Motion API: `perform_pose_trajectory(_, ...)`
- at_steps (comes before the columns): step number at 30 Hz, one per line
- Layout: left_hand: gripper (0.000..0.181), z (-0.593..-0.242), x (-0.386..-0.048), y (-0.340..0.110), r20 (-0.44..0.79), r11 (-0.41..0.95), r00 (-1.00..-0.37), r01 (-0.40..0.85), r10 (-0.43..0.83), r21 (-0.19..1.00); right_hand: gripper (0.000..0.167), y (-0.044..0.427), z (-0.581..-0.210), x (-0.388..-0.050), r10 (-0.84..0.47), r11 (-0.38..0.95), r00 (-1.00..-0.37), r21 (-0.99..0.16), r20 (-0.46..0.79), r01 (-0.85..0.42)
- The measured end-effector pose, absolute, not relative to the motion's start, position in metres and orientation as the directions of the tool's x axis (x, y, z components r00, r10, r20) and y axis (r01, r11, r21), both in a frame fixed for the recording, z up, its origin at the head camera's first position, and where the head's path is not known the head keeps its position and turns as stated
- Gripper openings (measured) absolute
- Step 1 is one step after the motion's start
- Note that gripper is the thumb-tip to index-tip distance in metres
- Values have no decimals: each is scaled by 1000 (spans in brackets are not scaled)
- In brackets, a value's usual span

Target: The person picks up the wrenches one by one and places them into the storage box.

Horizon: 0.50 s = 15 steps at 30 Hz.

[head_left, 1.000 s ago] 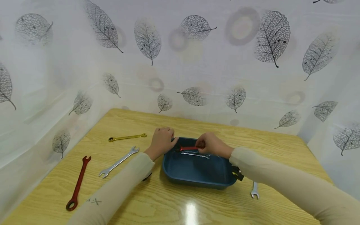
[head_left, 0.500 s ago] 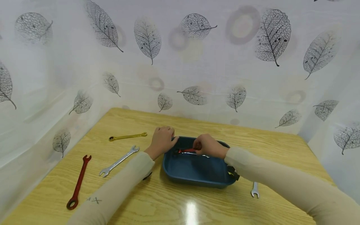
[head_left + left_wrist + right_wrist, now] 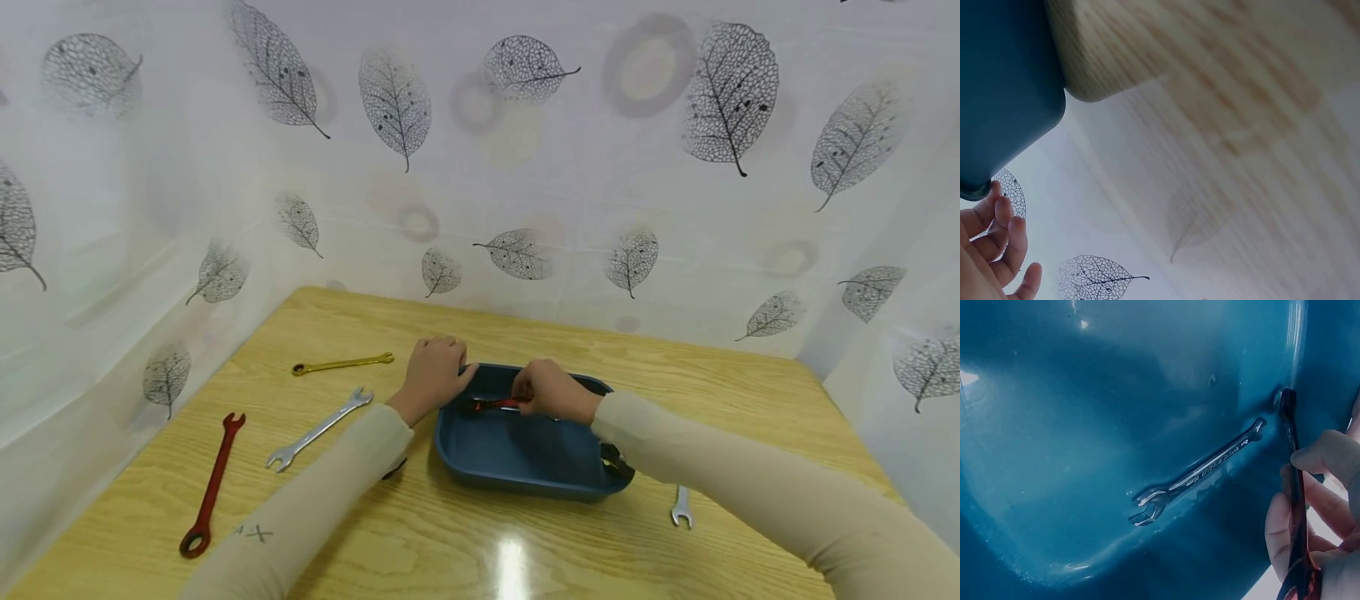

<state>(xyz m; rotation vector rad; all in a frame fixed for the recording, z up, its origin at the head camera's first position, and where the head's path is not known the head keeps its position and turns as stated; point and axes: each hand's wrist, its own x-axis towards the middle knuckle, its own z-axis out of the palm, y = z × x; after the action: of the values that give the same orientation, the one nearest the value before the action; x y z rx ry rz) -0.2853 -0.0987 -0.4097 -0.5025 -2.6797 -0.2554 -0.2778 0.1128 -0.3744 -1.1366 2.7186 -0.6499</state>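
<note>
Lower center: right hand (image 3: 557, 392) pinches red wrench (image 3: 495, 404). Left hand (image 3: 435, 375) grips the upper-left corner of blue tray (image 3: 517, 486).

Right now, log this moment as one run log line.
left hand: holding blue tray corner | right hand: pinching red wrench | in tray: silver wrench

Tray (image 3: 517, 467) at frame centre: dark blue. Held wrench (image 3: 491, 405) is red; double open-end wrench (image 3: 1204, 470) centred in the right wrist view is silver. At frame left, ratcheting wrench (image 3: 341, 365) is gold, combination wrench (image 3: 213, 487) dark red. Tabletop (image 3: 427, 542) shows yellow wood grain. Backdrop sheet (image 3: 480, 183), upper frame, is white with grey-black skeleton leaves (image 3: 521, 69). Sleeves (image 3: 735, 475) are cream.
</note>
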Motion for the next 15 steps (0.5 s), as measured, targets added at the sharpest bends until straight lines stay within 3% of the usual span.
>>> perform_pose_trajectory(15, 32, -412, -287, -99, 425, 923, -849, 378, 314, 75, 8, 109, -373, -279, -688, 652, -726, -433, 8, -623)
